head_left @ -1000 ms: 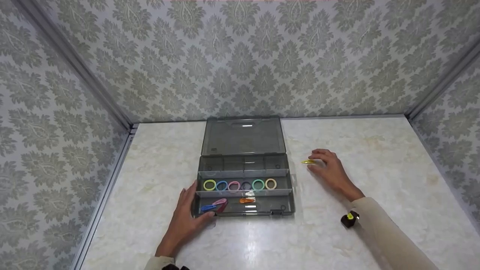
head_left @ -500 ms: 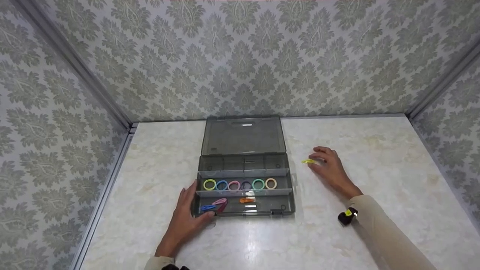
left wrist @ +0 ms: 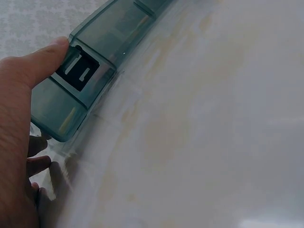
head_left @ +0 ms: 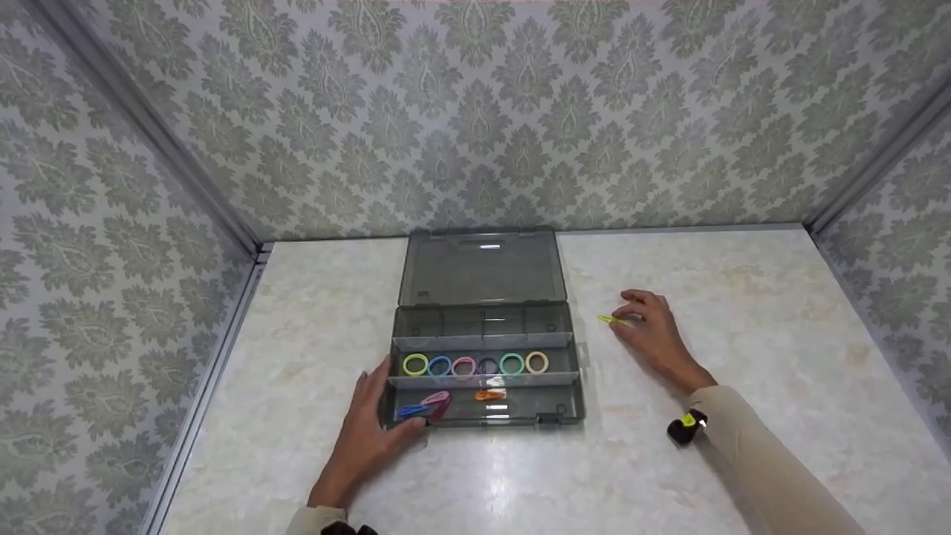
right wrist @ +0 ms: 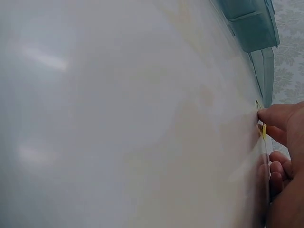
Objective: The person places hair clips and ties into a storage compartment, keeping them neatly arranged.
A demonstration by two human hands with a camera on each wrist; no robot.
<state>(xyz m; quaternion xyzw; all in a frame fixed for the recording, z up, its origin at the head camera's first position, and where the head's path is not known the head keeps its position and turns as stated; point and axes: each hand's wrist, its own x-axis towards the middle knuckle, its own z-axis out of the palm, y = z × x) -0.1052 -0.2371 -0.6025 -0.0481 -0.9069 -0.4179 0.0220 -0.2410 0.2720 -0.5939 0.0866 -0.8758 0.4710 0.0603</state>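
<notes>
My right hand (head_left: 651, 334) pinches a yellow snap hair clip (head_left: 609, 319) between thumb and fingertips, close to the tabletop right of the box. In the right wrist view the yellow hair clip (right wrist: 264, 130) shows partly behind the thumb. A grey see-through compartment box (head_left: 483, 425) lies with its lid (head_left: 483, 267) folded back. At its front left corner my left hand (head_left: 369, 427) grips the box, thumb on the front wall and fingers along the side. The front compartment holds blue (head_left: 411, 410), pink (head_left: 435, 398), dark red (head_left: 440, 409) and orange (head_left: 489, 395) hair clips.
Several coloured hair ties, among them a yellow ring (head_left: 415, 365) and a cream ring (head_left: 536, 362), stand in a row in the middle compartment. The back compartment (head_left: 446, 323) shows no items. Patterned panels (head_left: 483, 111) enclose the marbled table (head_left: 669, 475) behind and at both sides.
The yellow hair clip has turned slightly in my right fingers, and the right wrist has shifted a little up and left. My left hand and the box have stayed put.
</notes>
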